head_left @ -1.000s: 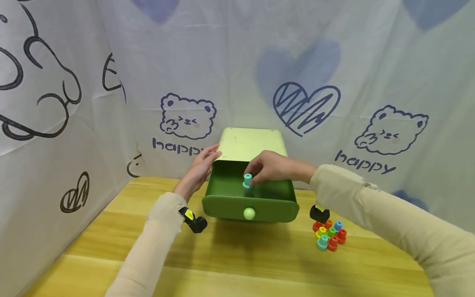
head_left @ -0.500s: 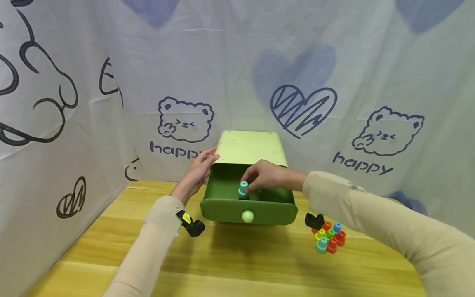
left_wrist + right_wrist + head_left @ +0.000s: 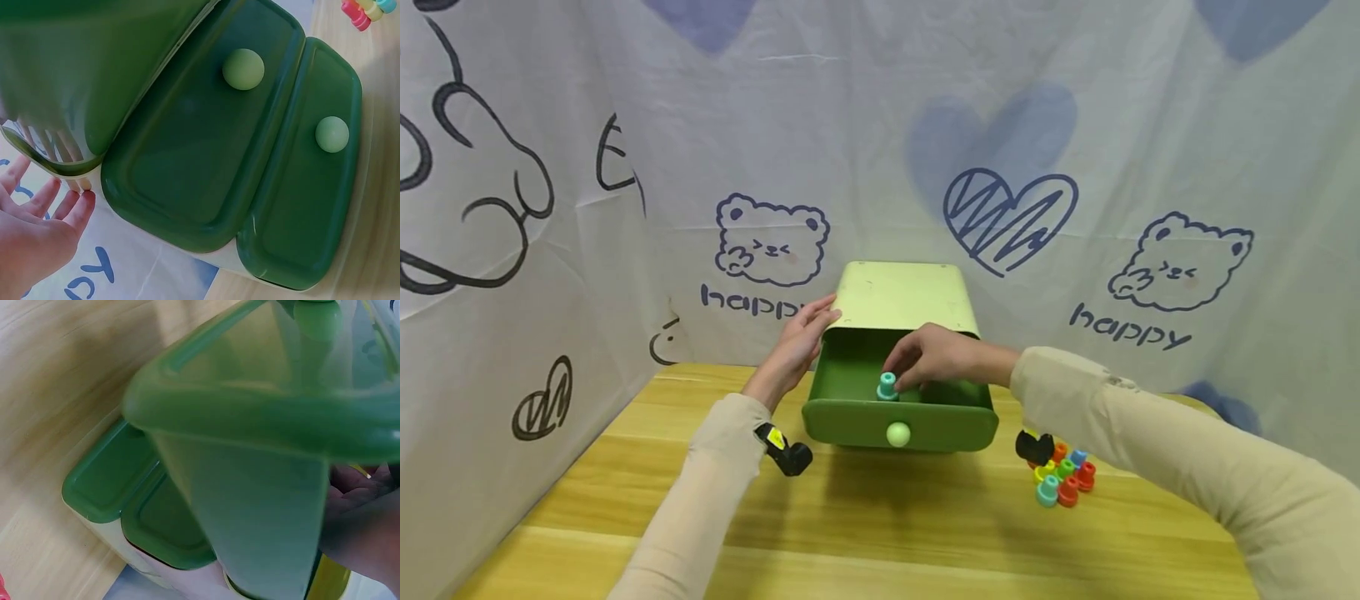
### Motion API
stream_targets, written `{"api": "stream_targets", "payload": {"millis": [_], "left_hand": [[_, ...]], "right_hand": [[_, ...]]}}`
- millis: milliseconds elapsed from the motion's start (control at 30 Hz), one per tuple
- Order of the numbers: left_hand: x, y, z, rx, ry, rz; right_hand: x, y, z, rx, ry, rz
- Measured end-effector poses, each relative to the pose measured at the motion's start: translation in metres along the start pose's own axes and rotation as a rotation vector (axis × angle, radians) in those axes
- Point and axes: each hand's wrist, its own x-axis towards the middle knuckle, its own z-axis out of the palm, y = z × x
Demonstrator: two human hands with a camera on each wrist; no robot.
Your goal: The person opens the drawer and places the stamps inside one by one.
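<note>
Bright, even light fills the head view, which is sharp. The drawer box (image 3: 901, 358) casts a soft shadow forward on the surface (image 3: 880, 533). The right wrist view is blurred close up; the left wrist view is softly focused, with faint sheen.

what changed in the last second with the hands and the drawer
The right hand lowered the teal peg deeper into the open top drawer, fingers still pinching it. The left hand stayed pressed against the cabinet; the pile of pegs on the table did not move.
</note>
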Motion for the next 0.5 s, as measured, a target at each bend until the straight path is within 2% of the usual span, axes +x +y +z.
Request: {"api": "stream_targets", "payload": {"millis": [500], "left_hand": [[0.0, -0.002, 0.001, 0.009, 0.009, -0.001]], "right_hand": [[-0.034, -0.005, -0.029, 0.071, 0.087, 0.016]]}}
